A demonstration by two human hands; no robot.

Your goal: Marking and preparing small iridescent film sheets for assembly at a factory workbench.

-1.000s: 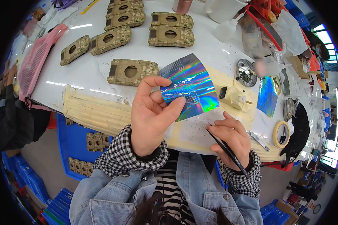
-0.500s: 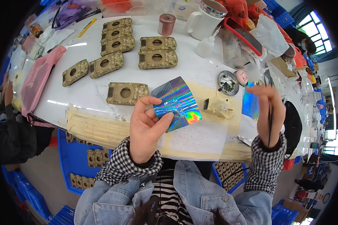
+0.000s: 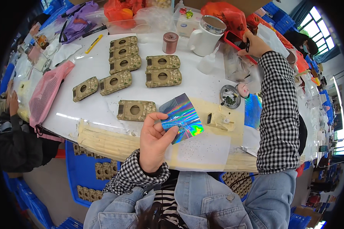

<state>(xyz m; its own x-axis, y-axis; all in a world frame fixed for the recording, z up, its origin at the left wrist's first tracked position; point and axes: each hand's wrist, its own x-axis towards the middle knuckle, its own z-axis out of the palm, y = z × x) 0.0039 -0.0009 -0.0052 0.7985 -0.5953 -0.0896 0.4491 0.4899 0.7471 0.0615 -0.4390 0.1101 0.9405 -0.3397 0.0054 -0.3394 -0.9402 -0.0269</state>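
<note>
The left hand [image 3: 153,140] is raised close to the person's chest, above the near edge of the white table [image 3: 202,89]. Its thumb and fingers pinch the lower left corner of a shiny rainbow-coloured foil sheet [image 3: 181,117], which tilts up and to the right, away from the palm. Under the foil lies a pale paper sheet [image 3: 204,150] speckled with tiny dots. Just right of the foil sits a small cream-coloured plastic part [image 3: 221,120], and beyond it a second, bluish foil sheet [image 3: 253,110] lies flat. Left of the held foil, a camouflage-patterned casing [image 3: 135,110] with a round hole rests on the table. A round metal dish [image 3: 230,96] stands a little farther back. More camouflage casings [image 3: 141,65] lie in rows across the middle of the table. Far across the table, the right hand [image 3: 255,45] is stretched out at the end of a checkered sleeve, its fingers closed on a thin dark tool [image 3: 247,45], near a white jug [image 3: 207,36] and a small copper-coloured can [image 3: 170,42].
</note>
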